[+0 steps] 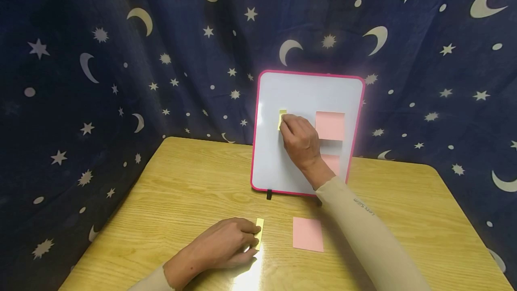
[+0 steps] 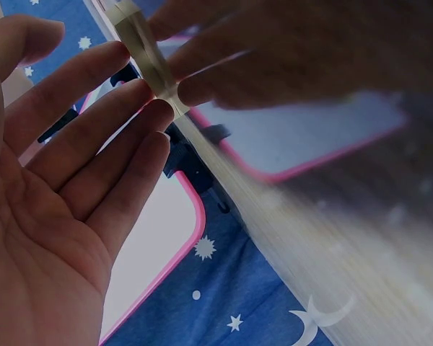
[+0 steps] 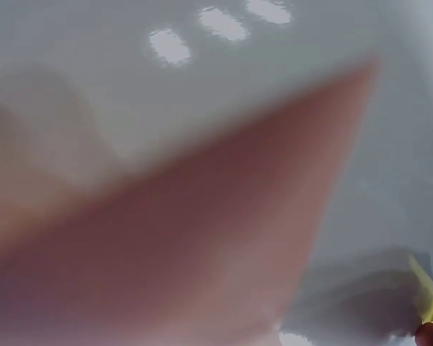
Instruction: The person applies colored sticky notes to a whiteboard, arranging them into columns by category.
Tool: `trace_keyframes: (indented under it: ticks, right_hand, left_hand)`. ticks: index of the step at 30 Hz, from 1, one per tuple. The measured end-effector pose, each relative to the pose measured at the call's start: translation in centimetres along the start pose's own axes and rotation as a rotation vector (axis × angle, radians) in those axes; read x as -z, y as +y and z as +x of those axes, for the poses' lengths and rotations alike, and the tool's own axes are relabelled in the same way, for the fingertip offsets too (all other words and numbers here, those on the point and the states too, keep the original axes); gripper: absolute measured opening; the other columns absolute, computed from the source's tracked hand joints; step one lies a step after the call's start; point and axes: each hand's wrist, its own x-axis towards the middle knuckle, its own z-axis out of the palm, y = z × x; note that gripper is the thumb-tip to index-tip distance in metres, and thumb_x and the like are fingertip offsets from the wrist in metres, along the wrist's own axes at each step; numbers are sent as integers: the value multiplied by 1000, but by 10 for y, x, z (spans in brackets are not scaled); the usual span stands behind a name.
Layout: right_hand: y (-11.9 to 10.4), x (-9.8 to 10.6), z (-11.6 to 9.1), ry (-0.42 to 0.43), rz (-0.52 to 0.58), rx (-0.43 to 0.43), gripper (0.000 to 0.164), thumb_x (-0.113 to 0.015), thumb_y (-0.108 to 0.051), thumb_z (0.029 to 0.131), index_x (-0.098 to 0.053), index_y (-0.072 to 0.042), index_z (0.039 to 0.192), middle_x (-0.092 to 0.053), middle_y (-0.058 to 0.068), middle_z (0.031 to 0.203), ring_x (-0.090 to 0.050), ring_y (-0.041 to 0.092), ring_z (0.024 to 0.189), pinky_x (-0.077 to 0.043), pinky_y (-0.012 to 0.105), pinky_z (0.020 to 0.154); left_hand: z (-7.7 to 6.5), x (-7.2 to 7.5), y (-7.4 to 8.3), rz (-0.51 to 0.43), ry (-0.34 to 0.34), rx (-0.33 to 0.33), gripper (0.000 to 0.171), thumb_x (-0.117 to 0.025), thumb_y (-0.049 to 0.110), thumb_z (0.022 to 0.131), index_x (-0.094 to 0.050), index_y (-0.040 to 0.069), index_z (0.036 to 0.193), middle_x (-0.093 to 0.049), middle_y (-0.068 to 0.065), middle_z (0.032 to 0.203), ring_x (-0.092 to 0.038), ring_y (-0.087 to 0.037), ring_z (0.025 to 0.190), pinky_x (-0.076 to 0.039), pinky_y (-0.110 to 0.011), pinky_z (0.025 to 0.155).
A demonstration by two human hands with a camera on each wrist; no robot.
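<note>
A whiteboard with a pink frame stands upright on the table. My right hand is at its face, fingers curled, pinching a narrow yellow sticky note on the left half. In the right wrist view, part of that yellow note bends away from the board beside a fingertip. Down on the table, the fingertips of my left hand touch a pad of narrow yellow sticky notes. The left wrist view shows those fingers nearly straight against the edge of the pad.
Two pink sticky notes are on the board's right side, an upper one and a lower one partly behind my right wrist. A pink square of notes lies on the wooden table. A star-patterned curtain hangs behind.
</note>
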Motion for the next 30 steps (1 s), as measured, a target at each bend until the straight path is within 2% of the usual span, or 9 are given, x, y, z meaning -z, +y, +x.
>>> trace_keyframes:
  ticks: [7, 14, 20, 30]
  right_hand:
    - [0, 0, 0, -1, 7, -6, 13, -61, 12, 97, -68, 6, 87, -73, 16, 98, -73, 35, 90, -62, 46, 86]
    - [0, 0, 0, 6, 13, -5, 15, -61, 11, 96, -68, 5, 84, -75, 16, 98, -74, 36, 96, -62, 46, 88]
    - [-1, 1, 0, -2, 7, -14, 13, -62, 11, 96, -68, 5, 86, -75, 16, 100, -74, 36, 98, -61, 46, 89]
    - [-2, 0, -1, -8, -10, -18, 13, -64, 10, 95, -69, 5, 84, -77, 16, 100, -74, 36, 98, -62, 45, 90]
  left_hand:
    - [0, 0, 0, -7, 0, 1, 11, -76, 22, 91, -73, 22, 80, -62, 9, 90, -55, -1, 81, -53, -19, 80]
    - [0, 0, 1, -4, 2, 7, 10, -76, 23, 92, -75, 21, 81, -65, 9, 93, -61, -1, 87, -55, -21, 85]
    - [1, 1, 1, 1, 0, -2, 12, -76, 23, 91, -72, 22, 80, -60, 10, 89, -52, 0, 79, -52, -20, 79]
    - [0, 1, 1, 5, -2, -3, 13, -76, 23, 92, -72, 21, 80, -66, 8, 95, -64, -4, 91, -56, -23, 90]
